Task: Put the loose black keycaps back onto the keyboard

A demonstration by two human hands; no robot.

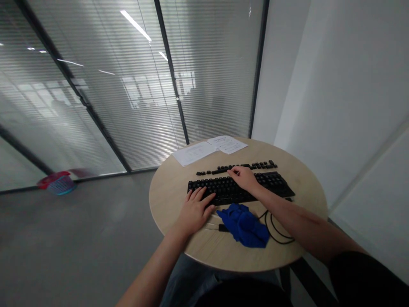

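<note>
A black keyboard (223, 187) lies across the round table, with bare dark areas along its front edge. My left hand (196, 211) rests on its front left corner, fingers spread and stretched out. Over the keyboard's back edge is my right hand (245, 178), thumb and fingers drawn together in a pinch. Whatever the pinch may hold is too small to make out. Just behind the keyboard, loose black keycaps (262, 165) lie in rows, close to my right fingertips.
A crumpled blue cloth (244, 226) lies in front of the keyboard, partly over a black-handled tool (223, 228). A black cable (271, 230) coils beside it. Printed papers (196, 152) are at the table's (171, 200) back. A red and blue basket (60, 184) stands on the floor.
</note>
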